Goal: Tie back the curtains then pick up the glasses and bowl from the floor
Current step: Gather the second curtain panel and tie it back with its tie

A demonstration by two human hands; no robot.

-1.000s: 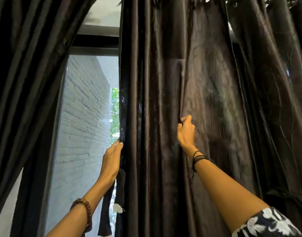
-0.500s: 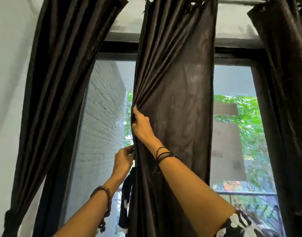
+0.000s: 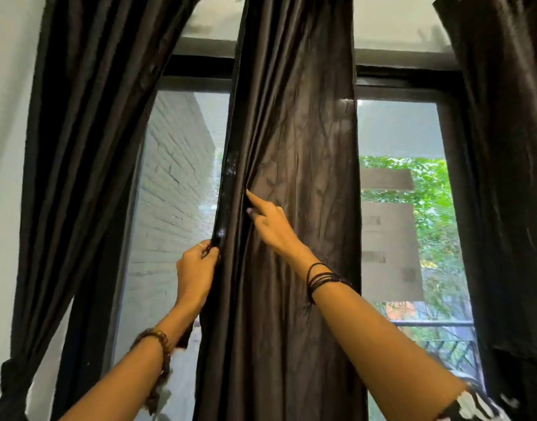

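Risk: the middle curtain (image 3: 294,208) is only half gathered, so slick folds could slide out if the pinch loosens. Left hand (image 3: 197,268) pinches its left edge, fingers curled. Right hand (image 3: 268,221), just up-right of it, presses extended fingers into the folds, grasping nothing. Glasses and bowl not in view.

Dark satin curtains (image 3: 294,147) (middle one bunched)

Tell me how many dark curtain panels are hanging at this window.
3: the left curtain, gathered low; the middle curtain, gripped by the left hand and touched by the right hand; the right curtain. More may hang outside view.
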